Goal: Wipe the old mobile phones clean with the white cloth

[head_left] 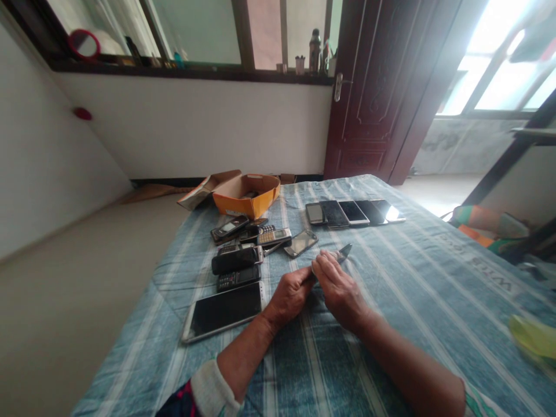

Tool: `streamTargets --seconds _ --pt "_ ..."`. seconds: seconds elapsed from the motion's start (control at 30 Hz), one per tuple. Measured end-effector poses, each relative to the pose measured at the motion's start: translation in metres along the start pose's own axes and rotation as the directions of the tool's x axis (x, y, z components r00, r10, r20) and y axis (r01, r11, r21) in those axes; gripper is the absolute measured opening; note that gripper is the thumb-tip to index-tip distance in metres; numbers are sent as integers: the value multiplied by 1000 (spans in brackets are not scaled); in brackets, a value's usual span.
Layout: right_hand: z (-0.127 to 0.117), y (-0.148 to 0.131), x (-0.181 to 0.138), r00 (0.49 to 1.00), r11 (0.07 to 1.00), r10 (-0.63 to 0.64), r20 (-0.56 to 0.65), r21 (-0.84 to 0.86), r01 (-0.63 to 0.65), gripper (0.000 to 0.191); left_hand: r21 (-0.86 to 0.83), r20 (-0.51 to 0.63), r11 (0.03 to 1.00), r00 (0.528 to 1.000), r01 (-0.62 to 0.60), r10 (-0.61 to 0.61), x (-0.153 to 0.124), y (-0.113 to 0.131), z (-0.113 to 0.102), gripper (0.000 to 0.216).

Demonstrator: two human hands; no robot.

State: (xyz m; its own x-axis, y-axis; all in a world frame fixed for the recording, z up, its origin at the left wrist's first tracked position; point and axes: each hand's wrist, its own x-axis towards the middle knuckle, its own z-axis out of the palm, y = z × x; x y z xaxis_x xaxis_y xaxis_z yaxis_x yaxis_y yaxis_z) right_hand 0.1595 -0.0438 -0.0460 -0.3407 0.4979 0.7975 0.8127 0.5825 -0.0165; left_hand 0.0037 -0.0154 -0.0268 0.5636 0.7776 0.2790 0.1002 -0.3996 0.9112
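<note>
A slim phone, tilted nearly edge-on, is held above the bed between my two hands. My left hand is closed around its near end. Over its upper side lies my right hand, closed with the fingers pressed together on it; a pale bit shows by the fingertips, too small to name. Most of the phone is hidden by the hands. Just beyond them a grey touchscreen phone lies flat. To the left are a white-framed tablet, a black keypad phone and a dark phone.
Several older phones are heaped before an open orange box, its lid leaning beside it. Several touchscreen phones form a row at the far right. A striped blue cloth covers the bed. Something yellow lies at the right edge.
</note>
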Motion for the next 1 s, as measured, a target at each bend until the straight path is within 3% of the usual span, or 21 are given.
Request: streamTargets --seconds 0.23,0.47,0.53,0.73,1.0 --pt "-1 2 2 1000 1000 -27 3 4 27 36 -36 -35 999 999 30 -31 4 5 2 37" --pt "3 25 -4 997 995 78 4 -60 -78 37 114 -59 993 998 41 -35 3 5 1 32" --pt "4 22 -4 996 995 91 -16 -47 -92 38 118 -60 992 998 40 -33 2 5 1 31" --pt "5 0 -1 999 998 -35 -18 53 36 38 0 -61 1000 998 29 -29 3 3 3 38" --pt "5 6 -2 998 997 51 -32 55 -49 42 53 -60 998 998 21 -17 2 0 2 38"
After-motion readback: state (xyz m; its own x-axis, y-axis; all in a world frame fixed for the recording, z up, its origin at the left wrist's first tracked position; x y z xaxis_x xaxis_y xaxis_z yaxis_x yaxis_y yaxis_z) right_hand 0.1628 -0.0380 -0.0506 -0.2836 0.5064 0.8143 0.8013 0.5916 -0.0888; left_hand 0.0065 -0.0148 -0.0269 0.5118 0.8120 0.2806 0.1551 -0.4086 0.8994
